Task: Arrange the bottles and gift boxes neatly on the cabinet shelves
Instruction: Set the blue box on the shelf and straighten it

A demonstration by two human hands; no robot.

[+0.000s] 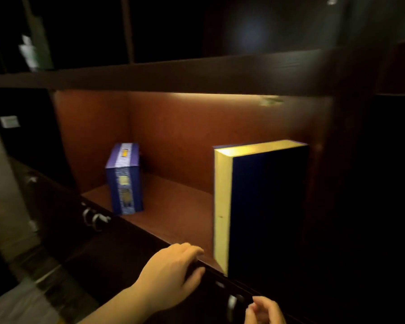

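A large dark blue gift box [264,206] with gold edges stands upright at the right of the lit cabinet shelf [173,211], at the front edge. A smaller purple patterned gift box [124,178] stands upright at the back left of the same shelf. My left hand [173,270] rests on the shelf's front edge just left of the large box, fingers curled over the edge, holding nothing. My right hand [264,311] is low at the bottom, below the large box, fingers loosely curled and empty. A pale bottle-like shape [29,52] shows blurred on the upper shelf at left.
A dark wooden shelf board [173,73] spans above the lit compartment. Metal ring handles [94,218] and another handle [233,302] sit on the dark cabinet front below the shelf. The room around is dim; pale floor shows at lower left.
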